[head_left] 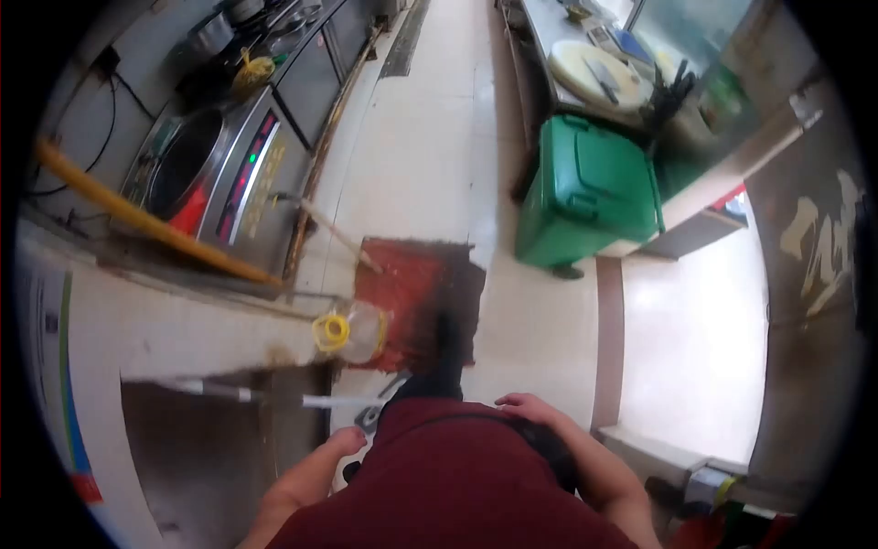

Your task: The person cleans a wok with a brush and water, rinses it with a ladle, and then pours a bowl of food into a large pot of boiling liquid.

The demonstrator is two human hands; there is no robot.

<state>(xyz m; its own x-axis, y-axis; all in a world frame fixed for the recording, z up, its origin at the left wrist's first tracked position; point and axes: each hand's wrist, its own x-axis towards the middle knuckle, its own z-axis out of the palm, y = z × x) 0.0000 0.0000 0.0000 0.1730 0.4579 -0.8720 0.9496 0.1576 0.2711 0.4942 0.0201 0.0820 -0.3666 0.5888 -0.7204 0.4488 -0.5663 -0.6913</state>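
Observation:
Low in the view, my left hand [347, 441] hangs beside the dark red shirt [439, 467]; its fingers are too small and blurred to read. My right hand [529, 407] is at the right side of the shirt, near a black strap, with its fingers only partly distinct. Neither hand shows an object in it. Ahead of my body a worn red mat [402, 284] lies on the tiled floor. A clear plastic jug with a yellow rim [334, 332] stands at the mat's left edge, nearer my left hand.
At the left is a steel cooker [224, 183] with a lit panel; a yellow pole [146, 210] slants before it. A green lidded bin [594, 188] stands at the right, below a counter with a round board [585, 73]. Pale floor [425, 119] runs between them.

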